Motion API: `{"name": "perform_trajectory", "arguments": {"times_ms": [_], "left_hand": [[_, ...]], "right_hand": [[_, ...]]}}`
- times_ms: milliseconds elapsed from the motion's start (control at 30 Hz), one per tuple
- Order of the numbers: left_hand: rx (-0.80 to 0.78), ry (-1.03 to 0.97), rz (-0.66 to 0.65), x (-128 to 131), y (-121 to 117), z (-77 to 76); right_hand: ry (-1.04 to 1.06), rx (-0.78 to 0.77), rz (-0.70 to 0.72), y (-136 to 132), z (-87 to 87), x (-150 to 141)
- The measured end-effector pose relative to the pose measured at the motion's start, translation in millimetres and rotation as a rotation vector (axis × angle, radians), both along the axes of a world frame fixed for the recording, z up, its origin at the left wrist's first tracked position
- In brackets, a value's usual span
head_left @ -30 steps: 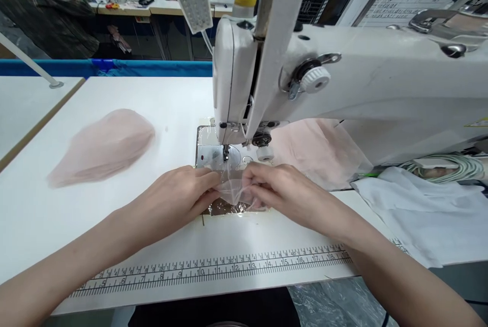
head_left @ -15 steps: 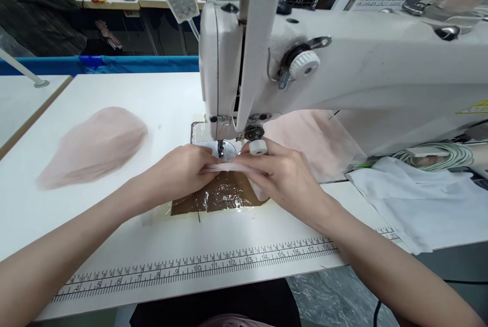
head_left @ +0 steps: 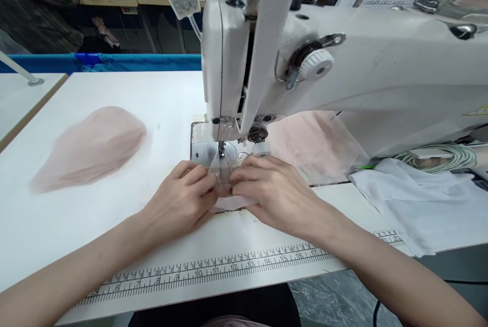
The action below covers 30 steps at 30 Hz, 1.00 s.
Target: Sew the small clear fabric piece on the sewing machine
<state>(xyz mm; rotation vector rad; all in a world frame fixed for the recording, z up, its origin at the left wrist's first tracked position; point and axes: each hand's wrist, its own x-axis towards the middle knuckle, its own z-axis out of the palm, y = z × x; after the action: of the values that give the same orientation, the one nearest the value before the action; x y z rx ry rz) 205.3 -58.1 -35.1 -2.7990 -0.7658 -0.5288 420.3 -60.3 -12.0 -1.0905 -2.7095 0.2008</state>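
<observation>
My left hand (head_left: 182, 196) and my right hand (head_left: 272, 192) meet in front of the needle (head_left: 221, 150) of a white sewing machine (head_left: 343, 72). Both pinch a small sheer pink fabric piece (head_left: 227, 196) between fingertips, its upper part fanned up toward the presser foot. The hands rest on the white table (head_left: 114, 215), over the metal needle plate (head_left: 202, 150). The fabric's lower edge lies flat between the two hands.
A stack of pink sheer pieces (head_left: 89, 147) lies to the left. More pink fabric (head_left: 316, 141) sits under the machine arm, with white cloth (head_left: 415, 200) at right. A printed ruler (head_left: 213, 268) runs along the table's front edge. Another person's dark sleeve (head_left: 34, 6) shows far left.
Both hands have drawn back toward me with the fabric piece and now cover the brown taped patch seen half a second ago. The view shifted slightly.
</observation>
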Motion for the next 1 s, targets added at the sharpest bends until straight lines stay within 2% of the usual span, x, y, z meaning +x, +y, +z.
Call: {"name": "perform_trajectory", "arguments": {"times_ms": [67, 133, 267, 633, 1000], "left_hand": [[0.171, 0.04, 0.015, 0, -8, -4.0], [0.208, 0.085, 0.036, -1, -13, -5.1], [0.117, 0.114, 0.043, -2, -15, -5.9], [0.0, 0.0, 0.056, -3, -7, -6.0], [-0.004, 0.016, 0.108, -5, 14, -11.4]], "right_hand": [[-0.015, 0.004, 0.011, 0, -1.2, -1], [-0.01, 0.002, 0.014, 1, -1.6, -1], [-0.003, -0.001, 0.017, 1, -1.6, 0], [0.018, 0.03, -0.002, 2, -2.9, -2], [0.028, 0.159, -0.069, 12, -14.2, -4]]}}
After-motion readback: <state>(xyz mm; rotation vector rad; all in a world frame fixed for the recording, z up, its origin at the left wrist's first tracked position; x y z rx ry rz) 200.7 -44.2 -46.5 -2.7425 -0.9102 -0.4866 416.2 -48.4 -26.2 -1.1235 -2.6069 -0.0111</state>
